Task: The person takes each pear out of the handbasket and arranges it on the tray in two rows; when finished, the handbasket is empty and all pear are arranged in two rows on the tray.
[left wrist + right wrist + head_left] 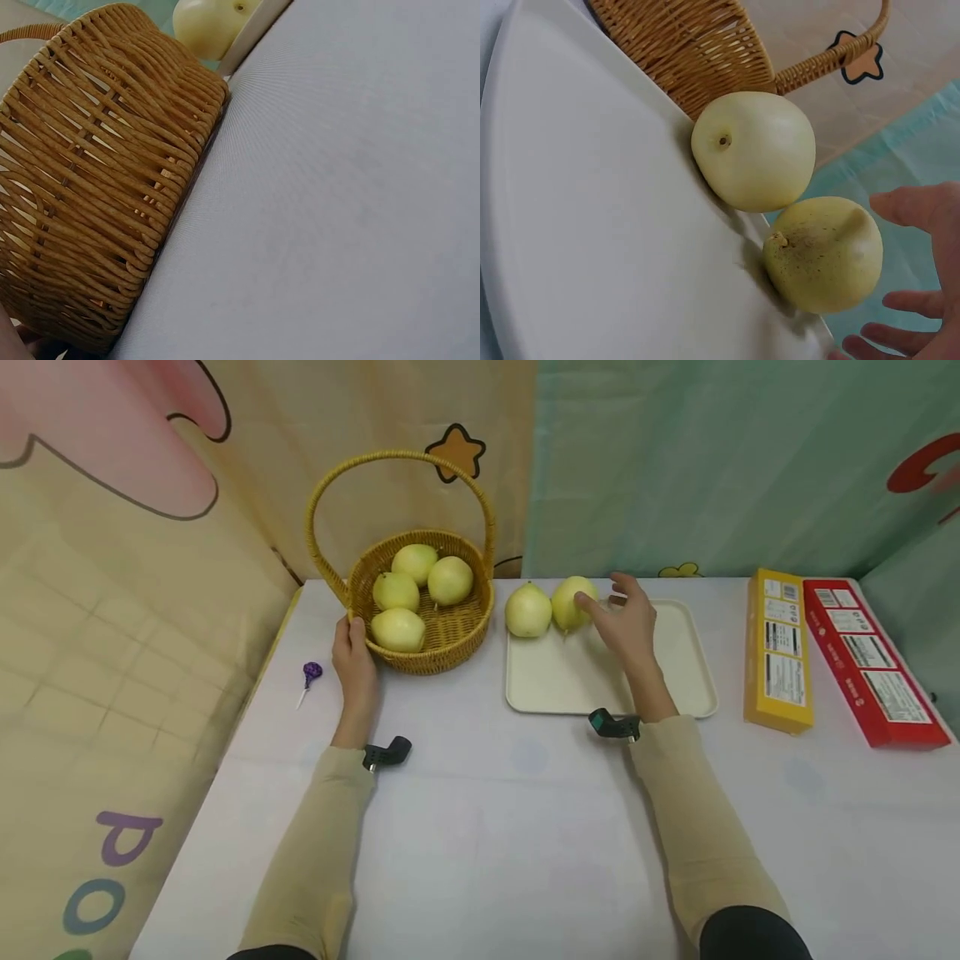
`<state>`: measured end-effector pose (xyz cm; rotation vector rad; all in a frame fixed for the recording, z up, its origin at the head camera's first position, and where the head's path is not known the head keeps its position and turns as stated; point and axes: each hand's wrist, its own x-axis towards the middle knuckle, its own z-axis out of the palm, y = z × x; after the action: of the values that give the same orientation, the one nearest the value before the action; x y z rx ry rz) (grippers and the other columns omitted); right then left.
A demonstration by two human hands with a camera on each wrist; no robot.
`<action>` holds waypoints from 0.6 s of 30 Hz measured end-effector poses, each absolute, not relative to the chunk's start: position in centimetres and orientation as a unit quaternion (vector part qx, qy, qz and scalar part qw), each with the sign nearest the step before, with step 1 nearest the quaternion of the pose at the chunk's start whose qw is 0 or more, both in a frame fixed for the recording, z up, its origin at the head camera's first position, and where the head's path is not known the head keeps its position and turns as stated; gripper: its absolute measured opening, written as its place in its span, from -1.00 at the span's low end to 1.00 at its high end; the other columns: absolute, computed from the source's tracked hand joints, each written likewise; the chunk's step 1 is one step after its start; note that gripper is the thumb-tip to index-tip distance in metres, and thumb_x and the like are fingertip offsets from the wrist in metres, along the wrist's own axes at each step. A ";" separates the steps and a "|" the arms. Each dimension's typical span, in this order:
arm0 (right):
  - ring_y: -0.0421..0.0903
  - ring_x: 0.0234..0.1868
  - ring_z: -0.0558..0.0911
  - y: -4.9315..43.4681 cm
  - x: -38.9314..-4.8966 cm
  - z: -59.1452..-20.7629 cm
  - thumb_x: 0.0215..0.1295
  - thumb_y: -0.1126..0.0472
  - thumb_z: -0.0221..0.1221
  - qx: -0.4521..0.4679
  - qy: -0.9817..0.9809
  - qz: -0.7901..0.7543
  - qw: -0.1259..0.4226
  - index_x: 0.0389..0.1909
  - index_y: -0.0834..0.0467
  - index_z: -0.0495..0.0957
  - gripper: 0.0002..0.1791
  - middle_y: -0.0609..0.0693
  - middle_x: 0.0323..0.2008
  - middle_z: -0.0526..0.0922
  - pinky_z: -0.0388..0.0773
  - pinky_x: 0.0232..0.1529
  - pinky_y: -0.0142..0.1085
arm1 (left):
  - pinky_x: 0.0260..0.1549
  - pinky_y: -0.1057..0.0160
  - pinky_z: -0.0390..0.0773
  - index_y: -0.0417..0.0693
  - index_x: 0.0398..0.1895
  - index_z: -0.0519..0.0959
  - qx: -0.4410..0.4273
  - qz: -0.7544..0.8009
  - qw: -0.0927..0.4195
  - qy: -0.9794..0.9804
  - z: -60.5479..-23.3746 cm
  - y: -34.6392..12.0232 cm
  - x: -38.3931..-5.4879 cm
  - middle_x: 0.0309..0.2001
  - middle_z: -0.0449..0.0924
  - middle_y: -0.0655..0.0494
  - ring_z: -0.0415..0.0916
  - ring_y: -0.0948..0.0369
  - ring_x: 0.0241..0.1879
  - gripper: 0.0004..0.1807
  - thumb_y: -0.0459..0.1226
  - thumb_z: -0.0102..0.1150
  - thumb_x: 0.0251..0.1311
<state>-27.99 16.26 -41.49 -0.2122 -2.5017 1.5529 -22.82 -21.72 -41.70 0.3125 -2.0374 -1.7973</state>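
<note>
At the left, my left hand [357,670] holds the side of a wicker basket [446,657], with its thumb up at the rim. The basket stands upright on the table, and several pale yellow-green pears [398,630] lie in it. Two more pears sit side by side at the back left of a cream tray [551,689]. My right hand [628,622] reaches over that tray, thumb and fingers spread close beside the right-hand pear [823,255]. A gap shows between thumb and pear in the right wrist view. The other pear [754,150] is nearer the basket.
A wrapped purple lollipop [312,673] lies left of my left hand. Right of the tray are a yellow box [777,652] and a red box [873,664]. Curtains hang behind the white table [495,827]. The basket's tall handle [397,454] arches over it.
</note>
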 end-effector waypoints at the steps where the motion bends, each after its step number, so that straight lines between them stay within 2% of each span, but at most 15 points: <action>1: 0.17 0.48 0.42 16.2 -28.1 -41.6 0.34 -0.19 0.35 -0.063 -0.844 0.526 0.088 0.57 0.12 0.30 -0.10 0.23 0.50 0.38 0.41 0.42 0.10 | 0.37 0.24 0.34 -0.32 0.41 0.42 0.116 -0.645 0.201 -0.728 -41.8 -21.7 -22.9 0.40 0.46 -0.28 0.41 0.12 0.29 -0.50 -0.16 -0.18 0.65; 5: 0.14 0.50 0.39 15.9 -28.6 -42.0 0.33 -0.06 0.39 -0.034 -0.848 0.523 0.078 0.58 0.13 0.28 -0.12 0.19 0.51 0.39 0.39 0.44 0.09 | 0.30 0.25 0.35 -0.36 0.41 0.41 0.115 -0.643 0.204 -0.729 -41.9 -21.7 -22.9 0.37 0.47 -0.31 0.40 0.07 0.26 -0.49 -0.16 -0.21 0.66; 10: 0.14 0.40 0.46 15.6 -29.1 -42.3 0.27 0.09 0.44 -0.011 -0.848 0.521 0.092 0.52 0.19 0.34 -0.16 0.21 0.41 0.50 0.41 0.39 0.09 | 0.40 0.19 0.33 -0.30 0.43 0.42 0.124 -0.642 0.209 -0.727 -42.4 -22.2 -23.6 0.41 0.48 -0.23 0.40 0.12 0.31 -0.48 -0.14 -0.20 0.65; 15: 0.10 0.34 0.48 15.8 -28.7 -42.4 0.21 0.12 0.47 -0.036 -0.843 0.526 0.110 0.47 0.17 0.41 -0.19 0.18 0.35 0.54 0.40 0.37 0.07 | 0.33 0.25 0.36 -0.30 0.42 0.43 0.123 -0.642 0.205 -0.729 -42.1 -22.1 -23.3 0.40 0.47 -0.26 0.42 0.15 0.26 -0.49 -0.15 -0.19 0.65; 18: 0.09 0.35 0.46 16.4 -28.3 -42.5 0.21 0.13 0.45 -0.053 -0.839 0.531 0.107 0.48 0.15 0.39 -0.19 0.17 0.37 0.52 0.38 0.38 0.08 | 0.31 0.22 0.35 -0.32 0.42 0.42 0.118 -0.641 0.203 -0.730 -42.4 -21.9 -23.3 0.38 0.48 -0.28 0.41 0.13 0.25 -0.50 -0.16 -0.19 0.66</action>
<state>-28.33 16.41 -42.52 -0.1547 -2.4711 1.5621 -23.33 -21.91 -42.45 0.3287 -2.0383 -1.7901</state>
